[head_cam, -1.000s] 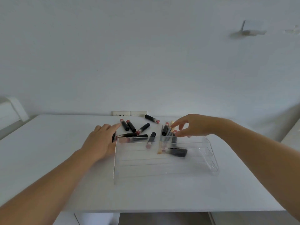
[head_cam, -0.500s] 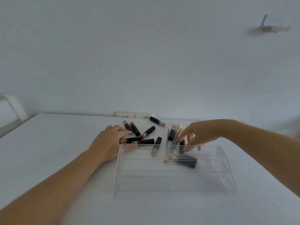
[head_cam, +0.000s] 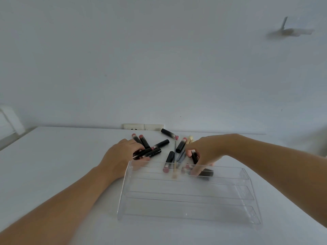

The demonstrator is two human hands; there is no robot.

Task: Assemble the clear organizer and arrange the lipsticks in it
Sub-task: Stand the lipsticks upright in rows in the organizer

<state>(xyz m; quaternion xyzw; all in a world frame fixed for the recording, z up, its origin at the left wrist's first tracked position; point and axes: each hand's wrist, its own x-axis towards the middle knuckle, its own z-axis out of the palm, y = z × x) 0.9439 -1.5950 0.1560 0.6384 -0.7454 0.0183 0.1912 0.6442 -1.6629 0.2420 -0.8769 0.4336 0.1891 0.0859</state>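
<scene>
A clear tiered organizer (head_cam: 177, 215) stands on the white table (head_cam: 53, 165), and its shelves look bare. Several black lipsticks with pink ends lie scattered just behind it, one (head_cam: 169, 133) farthest back and one (head_cam: 169, 160) against its rear wall. My left hand (head_cam: 120, 156) is at the organizer's back left corner, fingers and thumb curled round two black lipsticks (head_cam: 149, 152). My right hand (head_cam: 206, 151) reaches down behind the rear wall and pinches a black lipstick (head_cam: 194, 156). Its fingertips show blurred through the plastic.
A wall socket (head_cam: 143, 127) sits where the table meets the white wall. Cream-coloured tubes (head_cam: 190, 138) and a thin beige stick (head_cam: 175, 163) lie among the lipsticks. A white object (head_cam: 8, 121) stands off the table's far left.
Both hands have closed in on the pile. The left one has taken hold of two lipsticks, and the right one has dropped lower behind the organizer onto one.
</scene>
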